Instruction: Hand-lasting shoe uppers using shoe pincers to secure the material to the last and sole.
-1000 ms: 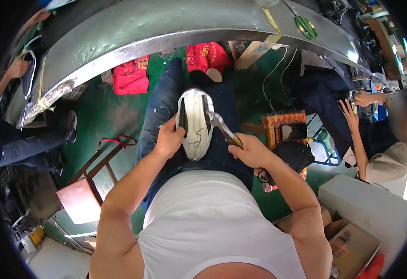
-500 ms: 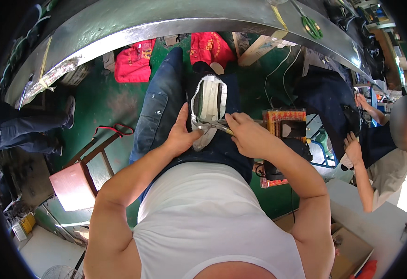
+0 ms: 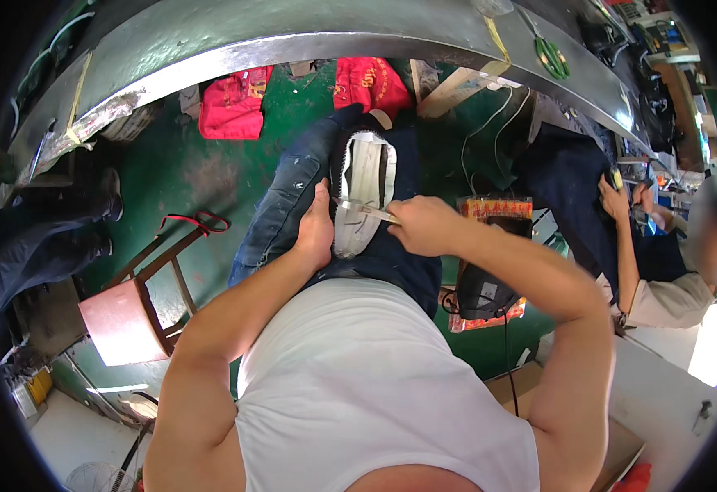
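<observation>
An unfinished shoe (image 3: 364,164) lies bottom-up on my lap, with a pale insole and a whitish folded edge round a dark side. My left hand (image 3: 317,231) is against its left side, thumb upward, with the fingers out of sight round the shoe. In my right hand (image 3: 425,227), the fingers are wrapped round the handle of a metal tool (image 3: 368,209) that looks like pincers. The tool's head reaches leftward across the middle of the insole. Whether its jaws grip the edge cannot be made out.
A metal-edged bench (image 3: 309,47) curves across the front, with green-handled scissors (image 3: 552,59) on it. Red cloths (image 3: 235,107) lie on the green floor. At left stands a stool (image 3: 116,324); at right, a black machine (image 3: 489,287) and a co-worker's hand (image 3: 615,198).
The tool's head has moved from the shoe's lower part toward the middle of the insole. My left thumb has swung up away from the tool, and my right elbow has moved outward.
</observation>
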Demonstrator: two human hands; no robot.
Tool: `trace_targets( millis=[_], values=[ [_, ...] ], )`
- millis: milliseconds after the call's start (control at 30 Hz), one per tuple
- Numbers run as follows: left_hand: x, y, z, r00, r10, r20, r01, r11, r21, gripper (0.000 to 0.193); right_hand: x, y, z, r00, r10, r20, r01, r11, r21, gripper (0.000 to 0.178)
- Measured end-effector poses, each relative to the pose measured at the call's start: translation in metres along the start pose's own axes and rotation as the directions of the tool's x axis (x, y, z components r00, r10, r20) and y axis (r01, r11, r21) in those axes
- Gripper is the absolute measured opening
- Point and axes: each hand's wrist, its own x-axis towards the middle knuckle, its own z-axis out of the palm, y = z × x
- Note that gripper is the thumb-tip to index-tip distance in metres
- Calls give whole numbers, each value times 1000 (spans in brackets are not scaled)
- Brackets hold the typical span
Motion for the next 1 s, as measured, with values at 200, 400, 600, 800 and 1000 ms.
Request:
trace_targets(
  millis=[200, 400, 600, 800, 1000],
  values=[
    [40, -24, -16, 923, 367, -113, -214, 736, 642, 58, 3, -2, 48, 957, 42, -286, 24, 975, 222, 20],
    [25, -10, -8, 894, 445, -57, -234, 570, 788, 54, -19, 6, 27, 984, 80, -161, -39, 969, 246, 28],
    [25, -11, -10, 866, 491, 92, -368, 504, 781, 50, 15, 15, 27, 780, -118, -614, 60, 992, -113, 35],
    [26, -18, -22, 766, 565, 307, -508, 241, 827, 52, 25, 34, 53, 831, 72, -551, -4, 992, 123, 20],
    [4, 14, -11, 866, 256, 430, -455, 44, 889, 55, 6, 46, 42, 959, 162, -234, -93, 956, 279, 20]
  ],
)
